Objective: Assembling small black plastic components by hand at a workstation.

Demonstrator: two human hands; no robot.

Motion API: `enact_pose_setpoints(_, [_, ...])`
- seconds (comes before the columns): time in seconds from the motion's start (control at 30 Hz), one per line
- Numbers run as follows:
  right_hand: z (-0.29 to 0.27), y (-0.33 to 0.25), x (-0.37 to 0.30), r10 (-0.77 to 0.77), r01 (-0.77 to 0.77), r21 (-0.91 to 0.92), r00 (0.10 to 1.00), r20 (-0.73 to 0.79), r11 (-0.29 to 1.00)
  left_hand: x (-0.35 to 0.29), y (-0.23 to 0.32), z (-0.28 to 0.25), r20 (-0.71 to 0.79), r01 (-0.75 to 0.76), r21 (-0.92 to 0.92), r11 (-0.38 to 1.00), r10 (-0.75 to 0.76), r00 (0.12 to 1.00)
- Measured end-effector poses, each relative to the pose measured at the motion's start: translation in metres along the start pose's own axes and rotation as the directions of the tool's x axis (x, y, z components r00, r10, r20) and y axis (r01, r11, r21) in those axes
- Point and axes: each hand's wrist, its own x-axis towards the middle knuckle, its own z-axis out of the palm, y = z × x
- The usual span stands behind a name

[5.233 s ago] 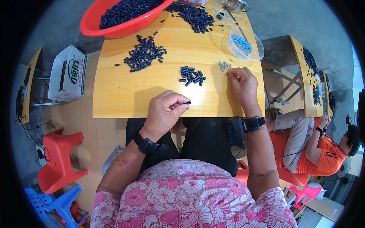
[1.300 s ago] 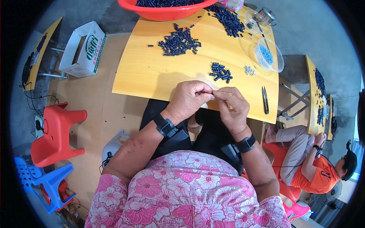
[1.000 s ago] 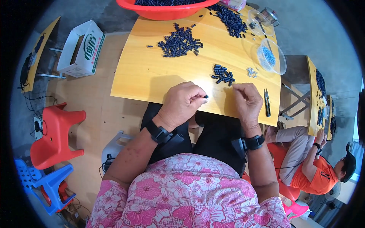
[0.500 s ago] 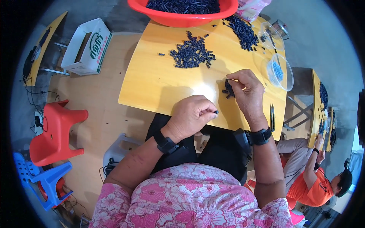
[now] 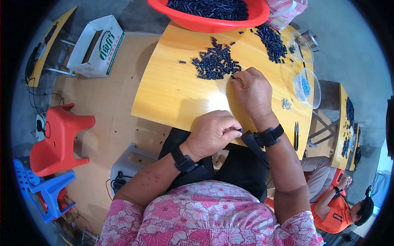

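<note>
My left hand point(image 5: 213, 131), low over the table's near edge, is closed in a pinch on a small black tubular piece point(image 5: 240, 130). Farther out, my right hand point(image 5: 255, 91) is closed too, with a small dark piece point(image 5: 232, 76) at its fingertips, beside the near right side of a loose pile of black pieces point(image 5: 216, 61). The back of the right hand hides part of the tabletop. To its right lie some small clear bits point(image 5: 286, 104) and a pair of black tweezers point(image 5: 296, 136).
A red basin point(image 5: 213, 27) full of black pieces stands at the far edge. Another pile point(image 5: 271, 44) is at the far right, near clear plastic tubs point(image 5: 314, 92) and a metal can point(image 5: 311, 39). A person in orange point(image 5: 338, 213) sits right; a red chair point(image 5: 61, 139) stands left.
My right hand has moved from a small cluster of pieces to the larger pile, uncovering the clear bits. My left hand keeps its pinch. The other person's hands have left their table.
</note>
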Motion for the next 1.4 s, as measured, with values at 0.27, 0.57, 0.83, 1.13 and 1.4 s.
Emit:
enact_pose_setpoints(0.27, [0.006,0.002,-0.003,-0.184,0.192,-0.203,0.981,0.058,0.960,0.000,0.001,-0.001,-0.015,-0.024,-0.010,1.000,0.024,1.000])
enact_pose_setpoints(0.57, [-0.013,0.011,-0.033,-0.331,0.328,0.044,0.940,0.081,0.944,-0.004,-0.002,0.002,-0.098,0.021,-0.111,0.994,-0.032,0.995])
enact_pose_setpoints(0.83, [-0.026,0.004,-0.079,-0.234,0.234,0.023,0.972,-0.014,0.972,0.005,-0.006,0.014,-0.282,0.046,-0.067,0.997,-0.063,0.957])
enact_pose_setpoints(1.13, [-0.013,0.028,-0.099,0.146,-0.021,0.641,0.979,-0.143,0.767,0.006,-0.011,0.016,-0.294,0.044,-0.130,0.991,-0.081,0.952])
enact_pose_setpoints(1.4, [-0.033,0.056,-0.125,0.571,-0.133,0.909,0.811,-0.129,0.395,-0.002,-0.005,0.016,-0.251,0.038,-0.077,0.996,-0.056,0.966])
